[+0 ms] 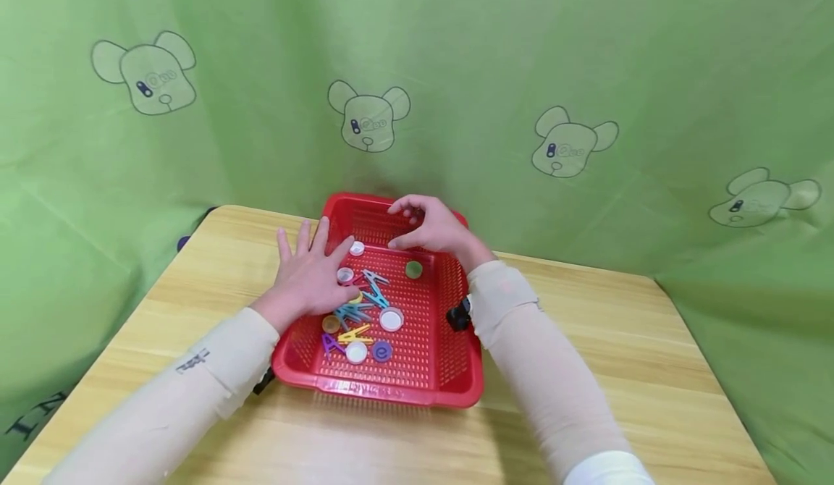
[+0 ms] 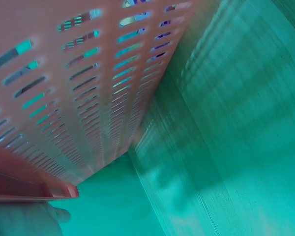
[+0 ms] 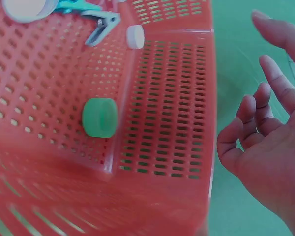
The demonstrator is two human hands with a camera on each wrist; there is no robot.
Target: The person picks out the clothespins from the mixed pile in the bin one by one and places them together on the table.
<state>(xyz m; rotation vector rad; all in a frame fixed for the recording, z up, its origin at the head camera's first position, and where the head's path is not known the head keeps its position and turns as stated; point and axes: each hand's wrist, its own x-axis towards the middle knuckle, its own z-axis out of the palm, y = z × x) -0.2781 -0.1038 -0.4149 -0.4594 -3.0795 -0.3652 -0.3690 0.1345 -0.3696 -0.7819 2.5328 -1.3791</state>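
A red plastic basket holds several clothespins and bottle caps in white, green, yellow and purple. My left hand lies over the basket's left side, fingers spread and straight, hiding part of the wall and some contents. In the left wrist view only a bit of that hand shows below the rim. Above the far right part of the basket hovers my right hand, its fingers loosely bent with nothing between them. Nearest below it is a green bottle cap; a white cap sits by the wall.
The basket stands on a wooden table near its back edge. Behind the table hangs a green curtain printed with mouse heads. A purple cap and a white cap lie near the basket's front.
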